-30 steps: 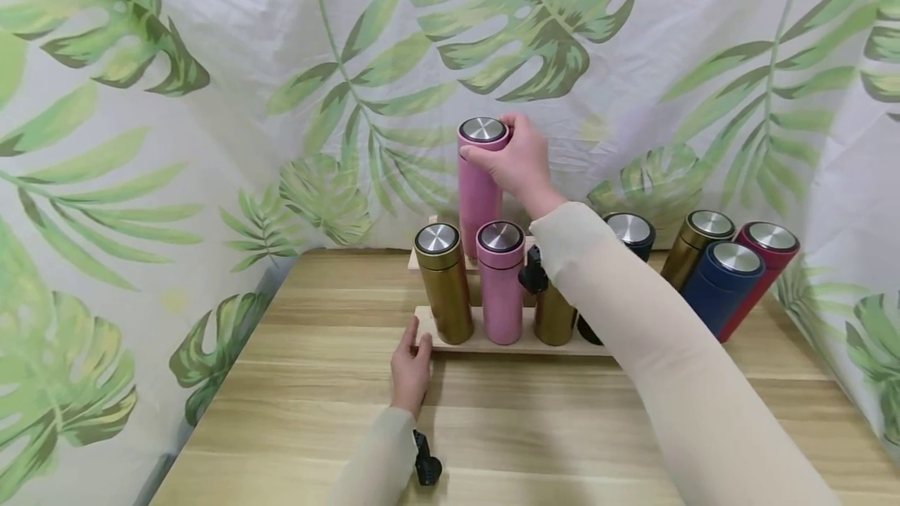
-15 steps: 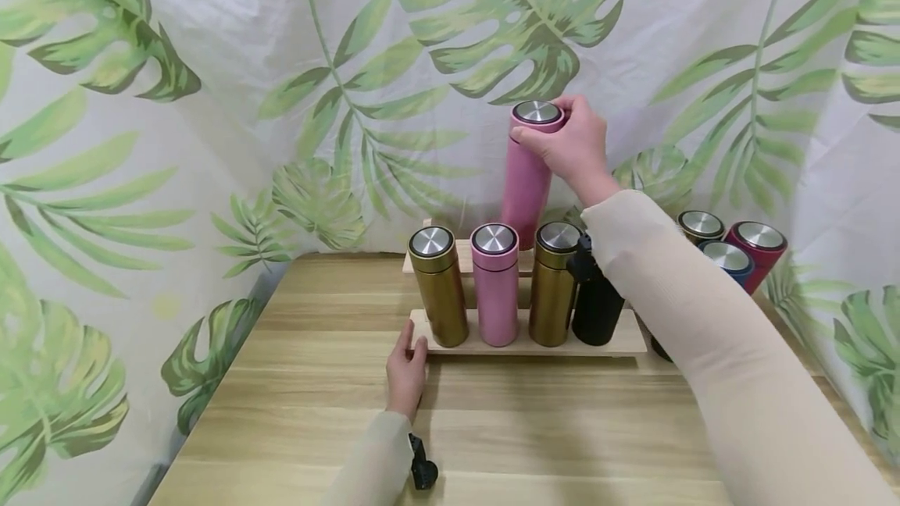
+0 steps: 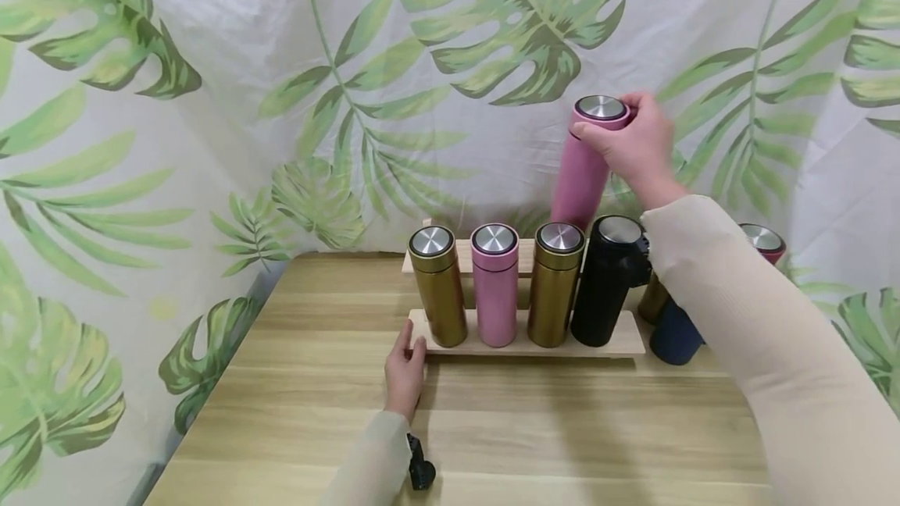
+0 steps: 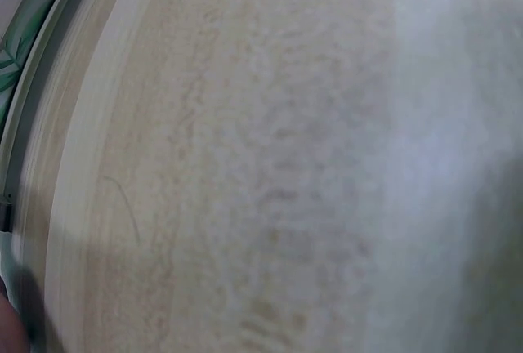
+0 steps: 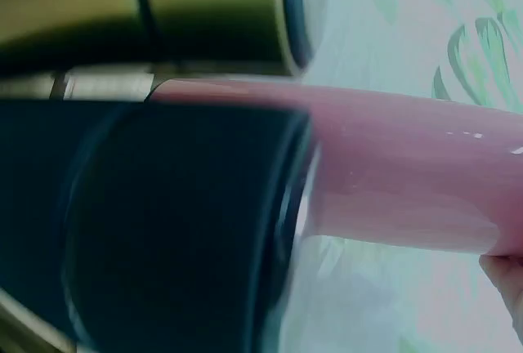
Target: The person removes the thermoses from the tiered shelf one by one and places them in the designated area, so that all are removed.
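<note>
In the head view my right hand (image 3: 636, 148) grips a pink thermos bottle (image 3: 582, 178) near its silver-topped lid. The bottle leans slightly and is behind the front row, its base hidden. The right wrist view shows the pink bottle (image 5: 384, 165) past a dark bottle (image 5: 163, 222). My left hand (image 3: 405, 373) touches the left end of the wooden rack (image 3: 534, 350) with thumb and fingers extended. On the rack's front step stand a gold bottle (image 3: 441, 295), a pink bottle (image 3: 497, 295), another gold bottle (image 3: 551, 295) and a black bottle (image 3: 598, 295).
Right of the rack, partly behind my right sleeve, are a blue bottle (image 3: 675, 338), a gold bottle (image 3: 652, 301) and a red bottle (image 3: 765, 240). The rack's back step (image 3: 464, 258) shows behind the front row. A leaf-patterned cloth (image 3: 337, 61) hangs behind the wooden table (image 3: 316, 381).
My right hand has carried the pink bottle rightward along the back, from behind the left pink bottle to behind the right gold and black bottles. My left hand stays at the rack's end.
</note>
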`<state>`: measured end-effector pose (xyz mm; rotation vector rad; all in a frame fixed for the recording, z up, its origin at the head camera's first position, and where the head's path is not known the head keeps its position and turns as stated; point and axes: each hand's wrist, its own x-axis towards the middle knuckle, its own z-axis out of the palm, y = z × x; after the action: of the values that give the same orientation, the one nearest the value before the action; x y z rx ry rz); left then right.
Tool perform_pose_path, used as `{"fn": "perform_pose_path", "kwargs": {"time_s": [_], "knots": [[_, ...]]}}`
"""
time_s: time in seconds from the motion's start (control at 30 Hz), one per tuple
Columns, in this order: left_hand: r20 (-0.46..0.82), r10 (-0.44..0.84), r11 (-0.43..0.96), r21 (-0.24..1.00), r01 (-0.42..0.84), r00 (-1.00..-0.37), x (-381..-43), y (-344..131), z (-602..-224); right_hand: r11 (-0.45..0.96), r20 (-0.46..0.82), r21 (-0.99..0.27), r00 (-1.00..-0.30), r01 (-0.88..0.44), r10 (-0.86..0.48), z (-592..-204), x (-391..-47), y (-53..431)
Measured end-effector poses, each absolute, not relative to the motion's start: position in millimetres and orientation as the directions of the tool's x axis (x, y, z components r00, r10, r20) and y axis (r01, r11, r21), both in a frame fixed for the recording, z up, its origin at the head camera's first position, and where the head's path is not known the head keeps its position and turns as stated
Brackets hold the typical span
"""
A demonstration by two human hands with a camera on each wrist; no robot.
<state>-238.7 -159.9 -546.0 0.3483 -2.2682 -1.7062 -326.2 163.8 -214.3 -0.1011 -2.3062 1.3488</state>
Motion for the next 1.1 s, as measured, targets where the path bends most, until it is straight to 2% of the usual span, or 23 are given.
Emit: {"fn": "perform_pose_path", "kwargs": {"time_s": [0.57, 1.1], "knots": [[0.094, -0.335, 0.269, 0.963, 0.001, -0.937, -240, -162, -548, 0.554, 0.343, -0.828, -0.859, -0.086, 0.38, -222, -306, 223], [0.079, -0.333, 0.276, 0.961, -0.017, -0.94, -241, -162, -550, 0.547, 0.316, -0.834, -0.87, -0.064, 0.379, -229, -276, 261]]}}
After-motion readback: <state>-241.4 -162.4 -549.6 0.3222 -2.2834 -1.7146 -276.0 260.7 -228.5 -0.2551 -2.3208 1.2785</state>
